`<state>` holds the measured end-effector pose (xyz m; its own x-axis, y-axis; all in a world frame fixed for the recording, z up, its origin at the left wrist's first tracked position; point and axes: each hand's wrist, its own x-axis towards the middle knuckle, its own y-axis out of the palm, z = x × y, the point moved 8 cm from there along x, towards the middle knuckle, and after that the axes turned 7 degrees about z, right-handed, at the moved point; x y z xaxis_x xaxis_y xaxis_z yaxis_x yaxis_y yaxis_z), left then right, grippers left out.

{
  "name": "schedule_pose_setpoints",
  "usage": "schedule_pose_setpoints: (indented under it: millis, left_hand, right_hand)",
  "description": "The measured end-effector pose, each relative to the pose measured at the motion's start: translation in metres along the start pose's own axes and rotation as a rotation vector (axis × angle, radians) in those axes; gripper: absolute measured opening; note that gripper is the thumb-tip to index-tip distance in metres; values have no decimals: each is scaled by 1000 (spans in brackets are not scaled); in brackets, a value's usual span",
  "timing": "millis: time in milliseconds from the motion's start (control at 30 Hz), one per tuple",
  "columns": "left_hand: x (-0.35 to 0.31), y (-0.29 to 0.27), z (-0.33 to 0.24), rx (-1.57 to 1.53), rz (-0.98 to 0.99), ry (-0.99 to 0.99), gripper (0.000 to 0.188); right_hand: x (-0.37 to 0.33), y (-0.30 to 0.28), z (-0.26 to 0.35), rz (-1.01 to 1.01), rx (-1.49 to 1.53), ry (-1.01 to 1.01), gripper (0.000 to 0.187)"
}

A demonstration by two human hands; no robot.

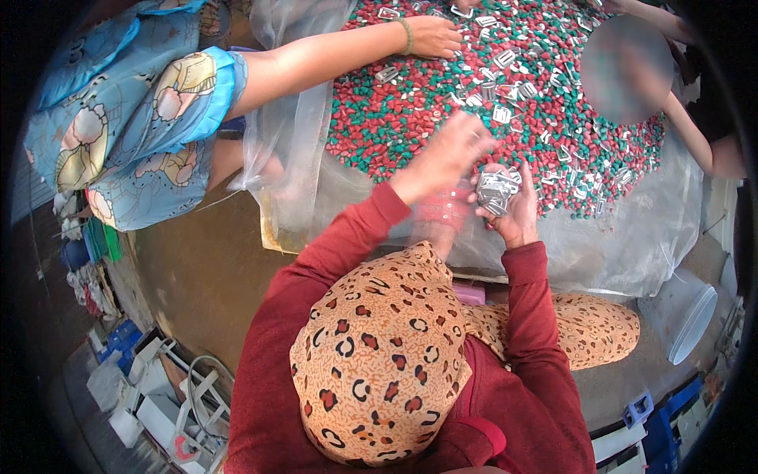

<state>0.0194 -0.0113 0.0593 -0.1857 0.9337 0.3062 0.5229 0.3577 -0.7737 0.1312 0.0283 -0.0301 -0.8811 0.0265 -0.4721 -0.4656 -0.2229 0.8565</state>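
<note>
My right hand (521,215) cups a bunch of silver slide buckles (499,189), its fingers curled up around them. Left of it, my left hand (448,154) hovers at the near edge of a wide heap of small red, green and white pieces (395,118). Motion smears its fingers, so whether they hold anything cannot be made out. Loose silver buckles (504,58) lie scattered over the heap. Beneath my left wrist is a red, partly see-through thing (442,207) next to bare skin; its kind is unclear.
A translucent plastic sheet (632,253) lies under the heap. From the left, a co-worker's hand (433,36) with a bracelet reaches onto the pieces; another person's arm (688,130) comes in at right. A white bucket (691,316) lies at right, white machine parts (158,411) at lower left.
</note>
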Motion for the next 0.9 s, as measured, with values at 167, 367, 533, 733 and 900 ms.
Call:
schedule_pose_setpoints:
  millis: [167,367,533,733,900]
  left_hand:
    - [14,22,-59,2,95,-53,31]
    - [-4,-24,20,-141,-147,-389,20]
    - [-51,-58,147,344,-232,-597,37]
    - [-51,-22,149,278,-69,-495,25]
    - [-13,-35,61,-107,-185,-492,15]
  right_hand:
    - [16,-17,7,-70,121,-224,43]
    - [16,-8,37,150,203,-69,26]
    - [8,-19,53,66,295,-120,26]
    - [5,-83,16,-158,445,-185,33]
    - [7,-35,11,-114,297,-140,27]
